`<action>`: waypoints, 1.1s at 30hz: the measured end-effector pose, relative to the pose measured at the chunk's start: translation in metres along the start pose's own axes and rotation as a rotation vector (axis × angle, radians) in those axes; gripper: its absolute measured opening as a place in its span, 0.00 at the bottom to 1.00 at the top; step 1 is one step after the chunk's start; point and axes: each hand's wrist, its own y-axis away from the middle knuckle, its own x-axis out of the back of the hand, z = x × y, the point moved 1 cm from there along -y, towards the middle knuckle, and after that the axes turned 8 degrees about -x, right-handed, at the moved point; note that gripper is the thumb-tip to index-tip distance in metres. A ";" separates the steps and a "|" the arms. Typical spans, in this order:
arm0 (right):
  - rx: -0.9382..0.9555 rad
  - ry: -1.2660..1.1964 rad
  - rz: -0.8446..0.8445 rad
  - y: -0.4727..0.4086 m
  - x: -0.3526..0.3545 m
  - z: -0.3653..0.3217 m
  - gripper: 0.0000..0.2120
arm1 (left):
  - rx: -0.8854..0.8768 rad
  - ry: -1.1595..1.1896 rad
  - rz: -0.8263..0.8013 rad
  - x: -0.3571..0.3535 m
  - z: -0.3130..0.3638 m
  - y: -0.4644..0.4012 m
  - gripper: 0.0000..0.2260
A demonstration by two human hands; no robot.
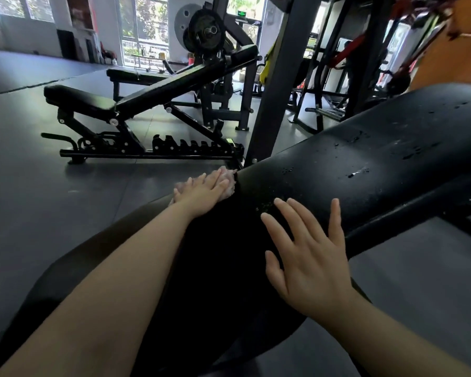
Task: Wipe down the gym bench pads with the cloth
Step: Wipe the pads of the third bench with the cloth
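Closest to me is the seat pad (pixel 210 268), black and mostly in shadow, running from the bottom left corner up toward the middle of the view. My right hand (pixel 307 257) lies flat near where the seat pad meets the back pad, fingers straight and spread a bit, gripping nothing. A little further out my left hand (pixel 201 190) is pressed flat with straight fingers on top of the cloth (pixel 227 183), a pale pinkish wad that pokes out past my fingertips. The cloth sits on the far edge of the seat pad, right at the seam with the back pad (pixel 365 159).

That back pad is the long one: its long axis goes from the seam at center up and away to the right edge of view, rising as it goes. Water droplets (pixel 358 172) are scattered on its top surface.

Past that, a dark steel upright (pixel 278 77) stands just behind the seam. Further back on the grey floor (pixel 38 200) there's another adjustable bench (pixel 147 104), backrest tilted up to the right. Behind it, weight plates (pixel 206 31) and bright windows (pixel 144 23).
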 end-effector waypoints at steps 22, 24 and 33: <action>-0.017 -0.041 0.006 0.002 0.000 0.000 0.23 | -0.376 -0.161 -0.230 -0.024 0.012 0.215 0.28; -0.011 -0.055 0.018 0.001 -0.001 0.000 0.23 | -0.381 -0.180 -0.192 -0.022 0.013 0.197 0.31; 0.000 -0.054 0.044 0.000 -0.003 0.000 0.23 | -0.196 -0.079 -0.073 -0.010 0.018 0.028 0.24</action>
